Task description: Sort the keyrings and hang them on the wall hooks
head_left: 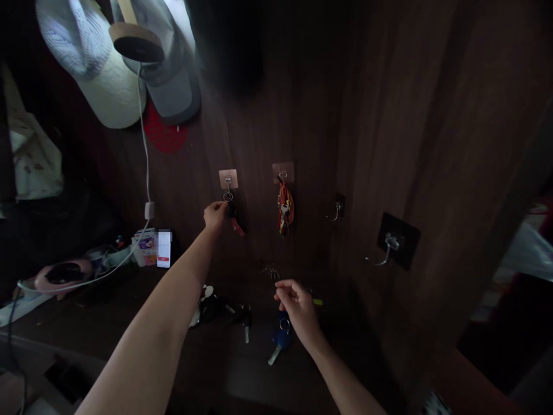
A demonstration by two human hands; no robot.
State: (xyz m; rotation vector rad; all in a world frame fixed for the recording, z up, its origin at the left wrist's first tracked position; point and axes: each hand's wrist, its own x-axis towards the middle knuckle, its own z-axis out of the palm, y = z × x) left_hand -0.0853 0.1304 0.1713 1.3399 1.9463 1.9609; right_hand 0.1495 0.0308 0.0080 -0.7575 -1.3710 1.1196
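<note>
Left hand [215,215]: fingers closed on black key fob [233,214] at wall hook [228,183]. Right hand [298,311]: fingers pinch blue key [280,339] above surface [259,377].

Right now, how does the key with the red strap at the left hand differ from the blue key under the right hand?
The red-strap key is up at a wall hook, pinched by the left hand; the blue key dangles lower from the right hand, off any hook. The red-strap key looks dark; the blue key has a blue head. Both hang on rings.
</note>
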